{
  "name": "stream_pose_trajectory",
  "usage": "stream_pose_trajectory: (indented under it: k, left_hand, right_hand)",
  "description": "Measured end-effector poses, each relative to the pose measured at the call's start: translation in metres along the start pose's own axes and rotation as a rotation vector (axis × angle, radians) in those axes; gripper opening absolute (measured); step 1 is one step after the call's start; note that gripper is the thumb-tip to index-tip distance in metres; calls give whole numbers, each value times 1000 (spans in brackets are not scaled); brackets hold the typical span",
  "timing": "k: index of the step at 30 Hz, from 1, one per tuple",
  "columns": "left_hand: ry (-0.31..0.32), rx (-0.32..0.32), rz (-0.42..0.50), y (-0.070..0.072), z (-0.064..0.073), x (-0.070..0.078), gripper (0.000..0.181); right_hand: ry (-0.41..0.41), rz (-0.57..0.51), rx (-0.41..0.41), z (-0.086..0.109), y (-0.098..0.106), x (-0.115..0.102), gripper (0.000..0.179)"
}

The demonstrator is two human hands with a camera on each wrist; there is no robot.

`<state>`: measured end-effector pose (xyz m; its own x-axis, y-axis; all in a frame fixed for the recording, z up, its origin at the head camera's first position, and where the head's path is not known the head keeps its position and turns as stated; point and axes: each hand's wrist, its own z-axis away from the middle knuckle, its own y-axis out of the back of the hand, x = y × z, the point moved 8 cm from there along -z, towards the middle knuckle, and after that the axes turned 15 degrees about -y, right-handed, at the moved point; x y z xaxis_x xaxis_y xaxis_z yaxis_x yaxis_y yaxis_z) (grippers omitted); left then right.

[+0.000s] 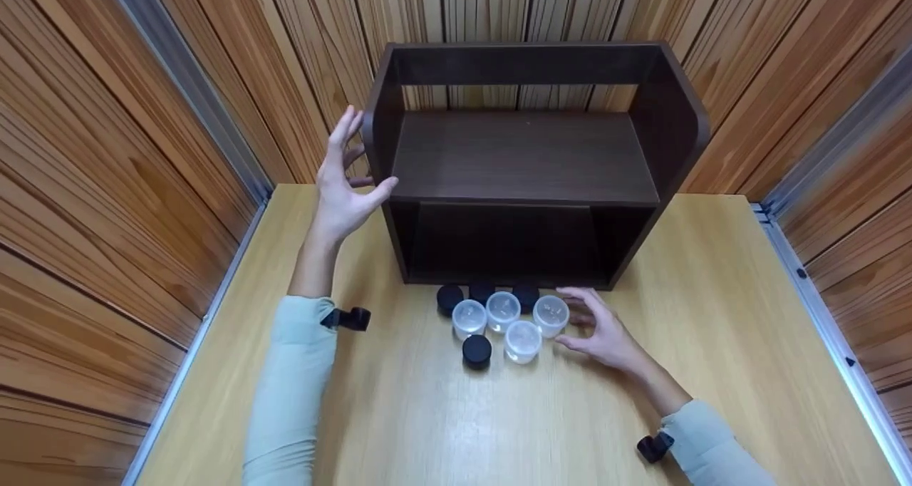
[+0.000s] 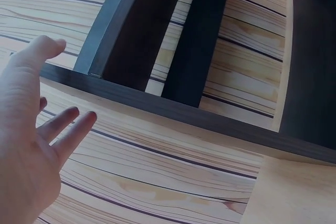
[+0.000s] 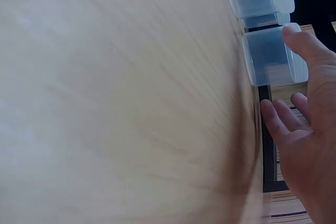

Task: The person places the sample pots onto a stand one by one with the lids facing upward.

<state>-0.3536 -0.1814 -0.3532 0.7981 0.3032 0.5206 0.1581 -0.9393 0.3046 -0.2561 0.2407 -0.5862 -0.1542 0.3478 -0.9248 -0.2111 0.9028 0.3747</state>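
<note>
My left hand (image 1: 340, 199): wide, at the shelf's (image 1: 527, 158) left side. My right hand (image 1: 604, 336): parted, at the rightmost clear cup (image 1: 551, 316), before the shelf. Step, apparently: reaching; next calls for pinching that cup.

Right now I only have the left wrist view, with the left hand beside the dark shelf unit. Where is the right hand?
Observer: The right hand is beside the rightmost clear plastic container.
Operator: How many clear containers are there in all?
Observer: Four, grouped on the table.
Operator: Is anything on the near side of them?
Observer: Yes, a small black cylinder sits on the near side of the leftmost clear container.
</note>
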Motion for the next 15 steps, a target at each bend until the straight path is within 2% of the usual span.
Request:
stream_pose_trajectory:
  k: [8,15]
  left_hand:
    - [-69,-19,25,-2,-5,2,92]
    - [-60,-64,24,-5,-9,3,89]
  right_hand:
    - [-48,44,22,0,-7,3,70]
    - [-38,46,13,0,-11,2,60]
